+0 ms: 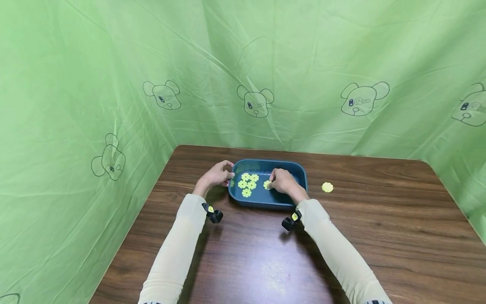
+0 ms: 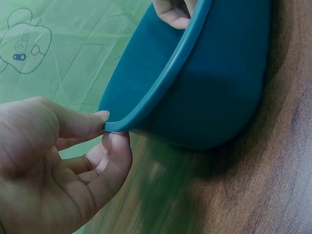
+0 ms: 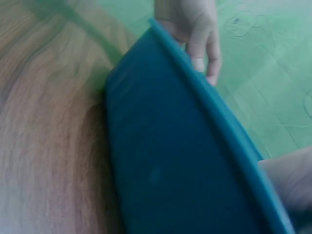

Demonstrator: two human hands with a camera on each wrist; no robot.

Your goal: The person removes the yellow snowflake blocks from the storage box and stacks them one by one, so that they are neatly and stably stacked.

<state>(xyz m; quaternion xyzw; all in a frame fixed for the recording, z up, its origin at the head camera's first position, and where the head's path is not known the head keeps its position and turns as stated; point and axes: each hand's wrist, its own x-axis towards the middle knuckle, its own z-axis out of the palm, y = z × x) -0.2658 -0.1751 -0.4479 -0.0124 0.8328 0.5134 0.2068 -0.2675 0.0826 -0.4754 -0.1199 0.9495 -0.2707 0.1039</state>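
Observation:
A dark blue-green rectangular basin (image 1: pixel 262 204) stands on the wooden table. My left hand (image 1: pixel 215 175) pinches its left rim between thumb and fingers; the left wrist view shows this hand (image 2: pixel 58 165) close on the basin's lip (image 2: pixel 117 126). Inside, my right hand (image 1: pixel 284 182) reaches down with curled fingers and pinches a yellow flower-shaped piece (image 1: pixel 267 185) near the basin floor. Several similar flower pieces (image 1: pixel 246 184) lie grouped in the basin's left half. In the right wrist view the basin wall (image 3: pixel 161 136) hides the right hand's fingertips.
One more yellow flower-shaped piece (image 1: pixel 327 187) lies on the table (image 1: pixel 379 219), right of the basin. A green curtain (image 1: pixel 303 84) printed with bear faces hangs behind and at the sides. Each wrist carries a black camera mount (image 1: pixel 214 215).

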